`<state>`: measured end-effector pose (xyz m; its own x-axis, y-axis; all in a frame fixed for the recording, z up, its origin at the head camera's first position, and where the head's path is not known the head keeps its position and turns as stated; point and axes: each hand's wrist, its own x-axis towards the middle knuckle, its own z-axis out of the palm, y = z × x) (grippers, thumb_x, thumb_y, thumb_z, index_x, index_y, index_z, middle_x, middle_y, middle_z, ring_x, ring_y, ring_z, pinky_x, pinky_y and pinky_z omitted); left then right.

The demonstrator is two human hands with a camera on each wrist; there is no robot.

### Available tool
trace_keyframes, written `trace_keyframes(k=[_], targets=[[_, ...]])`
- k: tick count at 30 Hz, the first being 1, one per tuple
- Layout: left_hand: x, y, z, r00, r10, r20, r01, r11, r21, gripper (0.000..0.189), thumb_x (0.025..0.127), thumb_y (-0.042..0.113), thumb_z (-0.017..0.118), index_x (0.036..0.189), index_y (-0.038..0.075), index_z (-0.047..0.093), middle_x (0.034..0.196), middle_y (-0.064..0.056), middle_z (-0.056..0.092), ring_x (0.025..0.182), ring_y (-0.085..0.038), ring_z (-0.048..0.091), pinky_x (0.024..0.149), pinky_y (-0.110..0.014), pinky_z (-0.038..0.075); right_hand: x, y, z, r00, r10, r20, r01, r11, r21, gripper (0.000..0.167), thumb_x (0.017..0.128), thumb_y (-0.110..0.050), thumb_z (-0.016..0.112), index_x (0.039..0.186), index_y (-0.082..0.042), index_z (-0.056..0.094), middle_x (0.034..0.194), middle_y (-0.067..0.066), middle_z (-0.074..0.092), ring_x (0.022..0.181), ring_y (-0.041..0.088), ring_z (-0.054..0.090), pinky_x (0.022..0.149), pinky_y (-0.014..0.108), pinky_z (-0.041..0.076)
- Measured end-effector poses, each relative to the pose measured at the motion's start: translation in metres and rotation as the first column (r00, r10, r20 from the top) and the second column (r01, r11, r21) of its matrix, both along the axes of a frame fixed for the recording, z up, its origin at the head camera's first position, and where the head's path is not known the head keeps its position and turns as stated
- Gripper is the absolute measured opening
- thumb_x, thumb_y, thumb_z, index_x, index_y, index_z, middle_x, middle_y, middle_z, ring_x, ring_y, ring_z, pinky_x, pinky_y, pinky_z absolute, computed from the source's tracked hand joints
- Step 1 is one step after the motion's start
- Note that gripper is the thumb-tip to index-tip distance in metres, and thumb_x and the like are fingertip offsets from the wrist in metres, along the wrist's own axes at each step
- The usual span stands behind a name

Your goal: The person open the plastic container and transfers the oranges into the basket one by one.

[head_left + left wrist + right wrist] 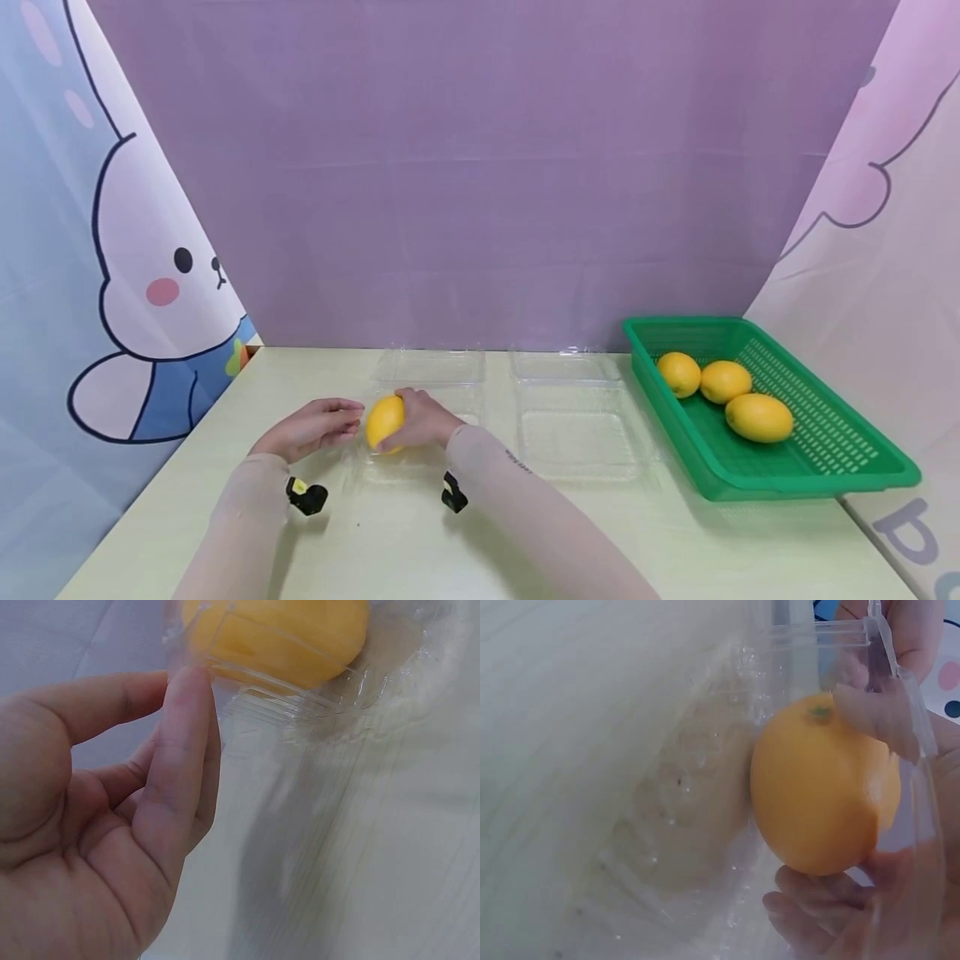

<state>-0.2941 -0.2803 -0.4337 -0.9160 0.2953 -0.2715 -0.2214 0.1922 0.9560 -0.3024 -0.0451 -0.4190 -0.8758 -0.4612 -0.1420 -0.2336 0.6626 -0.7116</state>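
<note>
My right hand grips a yellow-orange citrus fruit, fingers and thumb on opposite sides. The fruit sits low at the left end of a clear plastic container; a green stem end shows in the right wrist view. Through the clear wall I see the fingers round it. My left hand is just left of the fruit. In the left wrist view its thumb and fingertips pinch the edge of the container, beside the fruit.
A second clear container, lid raised at the back, stands to the right. Further right, a green basket holds several similar fruits. A purple cloth hangs behind the pale table, with printed cloths at both sides.
</note>
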Motion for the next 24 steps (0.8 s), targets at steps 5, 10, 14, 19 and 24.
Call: trace_keyframes(k=[5,10,14,19,24], targets=[[0.001,-0.0002,0.0002,1.0,-0.005,-0.003,0.005,1.0,0.01,0.053,0.105,0.021,0.055,0.141,-0.014,0.038,0.112,-0.017,0.059,0.093,-0.016,0.06,0.087,-0.026,0.056,0.0018,-0.0018,0.0009,1.0,-0.001,-0.022,0.002,0.999,0.032,0.097,0.072,-0.04,0.089,0.15,-0.011,0.039,0.132,0.005,0.052,0.107,0.018,0.053,0.095,0.038,0.048],[0.0025,0.0008,0.0013,1.0,0.001,0.003,-0.001,1.0,0.007,0.052,0.105,0.02,0.055,0.14,-0.014,0.038,0.11,-0.017,0.059,0.091,-0.016,0.06,0.087,-0.027,0.056,0.0032,-0.0009,0.0017,1.0,-0.009,-0.018,0.009,1.0,0.015,0.095,0.071,-0.038,0.09,0.148,-0.009,0.041,0.127,0.005,0.054,0.104,0.018,0.053,0.093,0.036,0.048],[0.0032,0.0017,0.0023,1.0,0.013,0.008,-0.013,1.0,-0.011,0.052,0.105,0.02,0.055,0.141,-0.014,0.039,0.112,-0.018,0.059,0.092,-0.017,0.06,0.088,-0.027,0.056,0.0041,0.0003,0.0028,1.0,-0.012,-0.011,0.012,1.0,0.004,0.094,0.071,-0.038,0.09,0.146,-0.009,0.042,0.126,0.005,0.054,0.102,0.018,0.053,0.092,0.036,0.048],[0.0025,0.0016,0.0021,1.0,0.012,0.011,-0.012,1.0,-0.013,0.053,0.105,0.021,0.056,0.141,-0.014,0.039,0.11,-0.016,0.059,0.092,-0.017,0.06,0.088,-0.027,0.056,0.0039,0.0011,0.0033,1.0,-0.014,-0.013,0.014,1.0,0.008,0.093,0.071,-0.038,0.09,0.145,-0.009,0.043,0.124,0.005,0.054,0.101,0.018,0.053,0.091,0.036,0.048],[0.0007,0.0008,0.0018,1.0,0.005,0.005,-0.005,1.0,-0.013,0.054,0.105,0.022,0.056,0.141,-0.014,0.038,0.109,-0.015,0.059,0.091,-0.016,0.059,0.088,-0.026,0.056,0.0029,0.0026,0.003,0.999,-0.018,-0.04,0.018,1.0,0.003,0.093,0.07,-0.037,0.09,0.145,-0.009,0.044,0.124,0.005,0.053,0.101,0.018,0.053,0.091,0.036,0.049]])
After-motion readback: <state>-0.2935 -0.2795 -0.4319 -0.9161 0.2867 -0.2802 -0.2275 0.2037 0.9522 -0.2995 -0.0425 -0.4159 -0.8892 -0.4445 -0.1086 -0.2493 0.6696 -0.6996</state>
